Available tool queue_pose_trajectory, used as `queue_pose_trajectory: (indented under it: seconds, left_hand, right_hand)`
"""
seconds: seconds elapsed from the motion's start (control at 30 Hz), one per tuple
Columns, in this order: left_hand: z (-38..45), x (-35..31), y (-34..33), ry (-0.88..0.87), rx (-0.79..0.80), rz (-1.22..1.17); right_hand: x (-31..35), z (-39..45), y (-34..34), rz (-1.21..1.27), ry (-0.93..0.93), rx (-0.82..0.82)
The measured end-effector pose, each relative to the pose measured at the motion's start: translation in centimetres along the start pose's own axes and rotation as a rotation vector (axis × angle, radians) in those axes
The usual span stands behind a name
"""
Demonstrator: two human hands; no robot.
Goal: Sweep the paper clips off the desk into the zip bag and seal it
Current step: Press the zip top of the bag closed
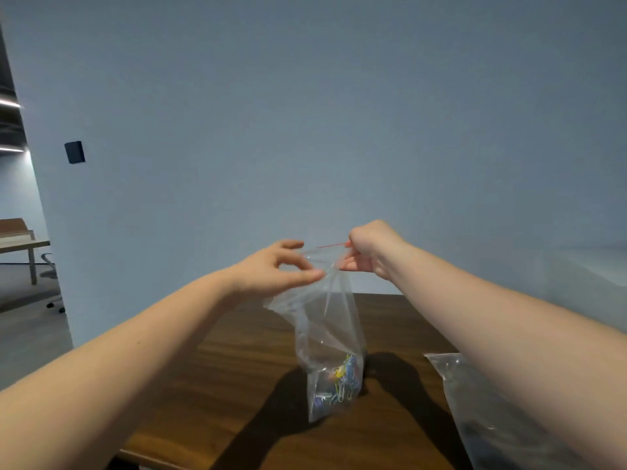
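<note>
A clear zip bag [327, 330] hangs upright above the brown wooden desk [237, 385], its bottom near the desktop. Several coloured paper clips [341, 381] lie heaped in the bag's bottom. A red zip strip [330, 246] runs along the bag's top edge. My right hand [369, 249] pinches the right end of that top edge. My left hand [281, 266] grips the left side of the bag's mouth between thumb and fingers. Whether the zip is pressed together along its length is unclear.
A second clear plastic bag [488, 412] lies on the desk at the right, partly under my right forearm. A plain wall stands right behind the desk. At far left, another table [20, 245] and an office chair [51, 276] stand in an open area.
</note>
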State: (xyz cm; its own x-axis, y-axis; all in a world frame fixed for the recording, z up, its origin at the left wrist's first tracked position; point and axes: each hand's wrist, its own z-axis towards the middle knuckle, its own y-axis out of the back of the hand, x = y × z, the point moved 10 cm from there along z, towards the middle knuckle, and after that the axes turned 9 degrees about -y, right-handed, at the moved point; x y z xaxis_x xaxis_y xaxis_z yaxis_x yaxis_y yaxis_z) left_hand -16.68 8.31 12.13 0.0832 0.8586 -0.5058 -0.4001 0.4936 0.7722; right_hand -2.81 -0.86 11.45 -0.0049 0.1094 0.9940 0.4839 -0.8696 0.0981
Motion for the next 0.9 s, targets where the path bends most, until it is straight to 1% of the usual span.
queue_pose_trajectory:
  seconds: [0.1,0.17,0.27,0.37,0.43,0.47,0.53,0.57,0.63,0.67,0.73,0.8,0.9]
  left_hand:
    - [-0.7,2.2,-1.9,0.041,0.148,0.231]
    - [-0.9,3.4,-1.3,0.061,0.135,0.308]
    - [-0.8,3.9,1.0,0.064,0.001,0.317]
    - [-0.8,3.4,3.4,0.035,-0.173,0.186]
    - [-0.7,3.0,4.5,0.020,-0.268,0.104]
    - [-0.5,2.9,4.9,0.021,-0.301,0.073]
    - [0.0,2.8,5.2,0.019,-0.331,0.042]
    - [0.3,2.7,5.3,0.011,-0.340,0.042]
    - [0.9,2.6,5.6,-0.006,-0.372,0.012]
    - [1.1,2.6,5.8,-0.015,-0.388,-0.024]
    - [1.4,2.7,5.9,-0.029,-0.406,-0.111]
    - [1.6,3.1,5.8,-0.030,-0.417,-0.190]
    - [1.6,3.9,5.8,-0.027,-0.446,-0.309]
  right_hand:
    - [-0.4,0.6,1.5,-0.045,0.019,-0.071]
    - [-0.1,0.7,2.7,-0.091,0.044,-0.120]
    - [1.2,0.2,4.6,-0.221,0.098,-0.234]
    - [2.8,-0.5,6.2,-0.488,0.150,-0.374]
    - [3.7,-0.5,6.8,-0.597,0.180,-0.445]
    - [4.2,-0.4,6.8,-0.640,0.220,-0.482]
    - [5.7,-0.7,5.7,-0.713,0.381,-0.503]
    - [6.4,-1.0,4.5,-0.731,0.485,-0.462]
    - [7.0,-1.6,1.1,-0.795,0.634,-0.271]
    - [6.7,-1.8,-0.6,-0.842,0.652,-0.151]
    - [5.8,-1.9,-3.3,-0.938,0.612,0.040]
    - [5.2,-1.5,-4.9,-1.008,0.579,0.124]
    - [5.6,-1.3,-5.7,-1.015,0.588,0.155]
